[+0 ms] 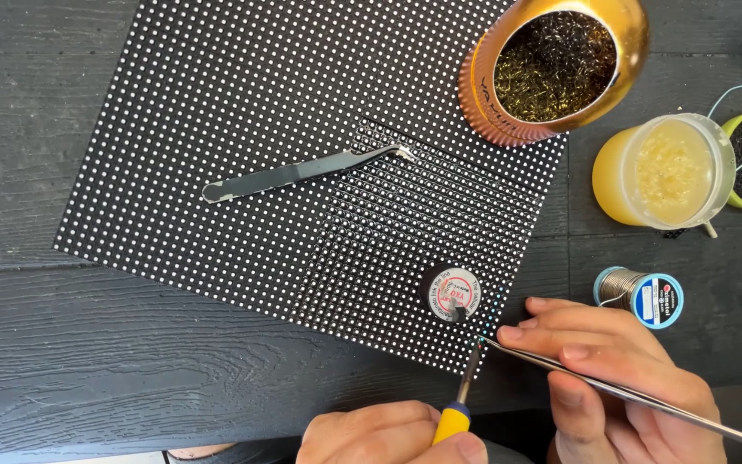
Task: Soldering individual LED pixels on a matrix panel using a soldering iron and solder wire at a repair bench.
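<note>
Right at the near right corner of the dotted LED panel point(242, 129), two tool tips meet: the left hand point(388, 434) grips a yellow-handled iron point(459, 404), the right hand point(620, 378) pinches long steel tweezers point(646, 399). Just beside them on the panel sits a small round wick spool point(451, 292). Spare tweezers point(302, 172) lie mid-panel. A copper bowl point(551, 64) overlaps the far right corner; flux jar point(667, 172) and solder reel point(643, 296) stand on the dark table point(88, 361).

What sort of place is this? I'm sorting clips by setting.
Likely an electronics repair bench: a dotted LED panel on a dark wooden table, a solder spool, a flux jar, and tweezers.
</note>
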